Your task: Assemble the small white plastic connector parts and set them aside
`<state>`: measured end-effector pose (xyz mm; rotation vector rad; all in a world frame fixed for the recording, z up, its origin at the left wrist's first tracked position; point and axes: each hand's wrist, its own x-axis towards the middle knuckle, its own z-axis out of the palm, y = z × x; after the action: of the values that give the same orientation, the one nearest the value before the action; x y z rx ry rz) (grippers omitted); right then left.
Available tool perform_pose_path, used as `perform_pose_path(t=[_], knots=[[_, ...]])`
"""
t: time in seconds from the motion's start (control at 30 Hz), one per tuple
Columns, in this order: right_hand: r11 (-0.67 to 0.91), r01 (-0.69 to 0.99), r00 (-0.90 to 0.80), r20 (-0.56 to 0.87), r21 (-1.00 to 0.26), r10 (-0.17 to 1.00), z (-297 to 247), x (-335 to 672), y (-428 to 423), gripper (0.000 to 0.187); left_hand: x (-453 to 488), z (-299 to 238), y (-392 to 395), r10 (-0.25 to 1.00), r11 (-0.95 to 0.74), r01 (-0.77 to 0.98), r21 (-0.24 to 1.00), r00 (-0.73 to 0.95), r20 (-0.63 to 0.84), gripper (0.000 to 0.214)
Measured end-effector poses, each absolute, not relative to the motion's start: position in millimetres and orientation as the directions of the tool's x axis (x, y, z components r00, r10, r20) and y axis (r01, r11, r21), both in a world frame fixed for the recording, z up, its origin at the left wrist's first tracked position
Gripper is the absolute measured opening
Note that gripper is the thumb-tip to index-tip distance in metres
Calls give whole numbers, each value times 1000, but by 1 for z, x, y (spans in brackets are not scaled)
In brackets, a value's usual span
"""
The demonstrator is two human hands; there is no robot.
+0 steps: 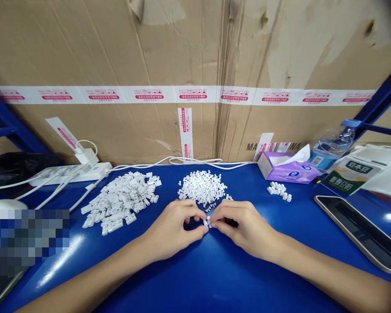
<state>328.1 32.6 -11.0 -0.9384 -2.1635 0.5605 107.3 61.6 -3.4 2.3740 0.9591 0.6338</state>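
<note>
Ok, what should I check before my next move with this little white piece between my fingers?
1. Grip: small white piece pinched between left hand and right hand: ok.
2. Condition of that piece: cannot tell, fingertips cover most of it.
3. Supply: middle pile of small parts lies just beyond the hands: ok.
4. Sorting: larger-parts pile lies apart, to the left: ok.
5. Space: phone lies well right of both hands: ok.

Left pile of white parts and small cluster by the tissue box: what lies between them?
The middle heap of small white pieces, shown in the head view.
</note>
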Motion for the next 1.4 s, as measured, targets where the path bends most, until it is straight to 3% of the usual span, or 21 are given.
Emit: perform_pose_path(t=[0.93, 1.13, 1.27, 1.4], knots=[[639, 473, -508, 405, -607, 760, -7, 323, 27, 11, 106, -11, 59, 683, -709, 440, 551, 624, 380, 12], [380, 413, -307, 266, -828, 914, 0, 322, 23, 22, 105, -10, 58, 646, -753, 387, 532, 586, 488, 11], [203, 276, -334, 105, -939, 937, -3, 321, 24, 34, 105, -8, 56, 610, -784, 342, 518, 583, 537, 12], [180, 230, -355, 90, -956, 931, -4, 320, 25, 33, 106, -7, 54, 577, -808, 307, 503, 590, 565, 12]])
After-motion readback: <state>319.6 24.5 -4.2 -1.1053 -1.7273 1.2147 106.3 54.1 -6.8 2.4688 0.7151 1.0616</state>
